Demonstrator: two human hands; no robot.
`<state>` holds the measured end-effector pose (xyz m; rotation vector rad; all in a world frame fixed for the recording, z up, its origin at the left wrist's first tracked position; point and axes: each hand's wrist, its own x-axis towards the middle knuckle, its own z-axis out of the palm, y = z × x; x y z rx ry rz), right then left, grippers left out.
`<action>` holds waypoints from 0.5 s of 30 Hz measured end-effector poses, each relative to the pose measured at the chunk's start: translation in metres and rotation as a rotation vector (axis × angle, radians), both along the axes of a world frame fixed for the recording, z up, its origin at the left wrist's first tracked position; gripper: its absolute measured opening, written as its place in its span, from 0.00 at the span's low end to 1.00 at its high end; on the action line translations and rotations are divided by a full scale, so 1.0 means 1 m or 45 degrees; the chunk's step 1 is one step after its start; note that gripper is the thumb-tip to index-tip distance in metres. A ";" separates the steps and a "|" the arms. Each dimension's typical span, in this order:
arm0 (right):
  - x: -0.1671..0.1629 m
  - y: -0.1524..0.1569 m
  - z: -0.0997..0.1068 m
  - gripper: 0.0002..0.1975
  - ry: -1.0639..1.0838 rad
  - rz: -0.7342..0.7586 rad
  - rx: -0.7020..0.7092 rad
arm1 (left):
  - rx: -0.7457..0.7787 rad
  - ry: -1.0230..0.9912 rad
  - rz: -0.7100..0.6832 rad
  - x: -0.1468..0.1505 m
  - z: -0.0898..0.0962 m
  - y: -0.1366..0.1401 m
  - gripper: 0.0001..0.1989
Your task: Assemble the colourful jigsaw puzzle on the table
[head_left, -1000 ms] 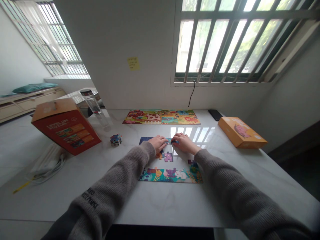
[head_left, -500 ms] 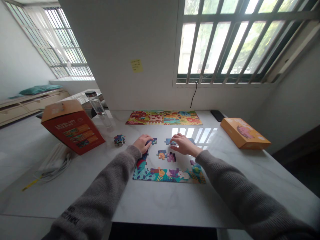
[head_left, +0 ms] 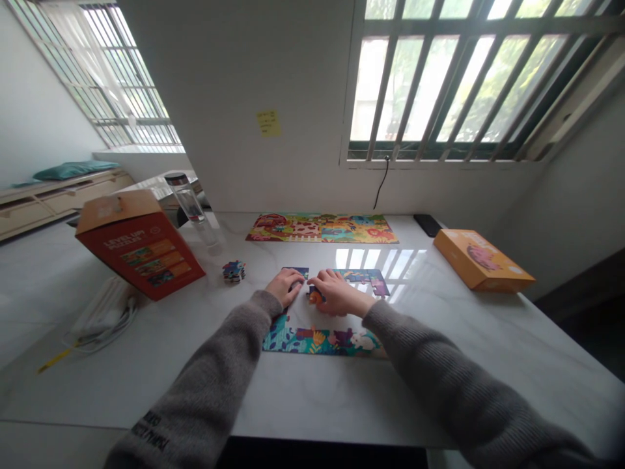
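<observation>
A jigsaw frame of joined pieces [head_left: 303,340] lies on the white marbled table, with blue-green leaves and a white animal along its near edge. My left hand [head_left: 284,286] rests on its left side near the dark upper-left corner pieces [head_left: 299,270], fingers stretched out. Inside the frame, my right hand [head_left: 336,292] reaches left with its fingers bent down close to my left fingertips. Beside its thumb shows a dark blue puzzle piece with an orange shape [head_left: 316,298]. My right hand covers the middle. The upper-right edge pieces [head_left: 378,284] show past it.
A small stack of puzzle pieces [head_left: 234,271] stands left of the frame. Behind lies a long farm-and-animal puzzle [head_left: 322,228]. A red box [head_left: 146,251], cables [head_left: 105,329] and a glass bottle [head_left: 188,198] are at left; an orange box [head_left: 481,260] and a black phone [head_left: 427,225] at right.
My right hand has moved left and nearer me, from the top edge pieces to over the loose middle pieces. My left hand has shifted slightly right. The view has tilted a little.
</observation>
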<state>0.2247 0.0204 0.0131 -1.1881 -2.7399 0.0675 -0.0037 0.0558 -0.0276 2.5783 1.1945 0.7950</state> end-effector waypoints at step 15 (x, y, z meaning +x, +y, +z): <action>-0.007 0.056 -0.004 0.18 -0.017 -0.130 0.028 | 0.031 0.127 0.023 0.004 0.002 0.000 0.15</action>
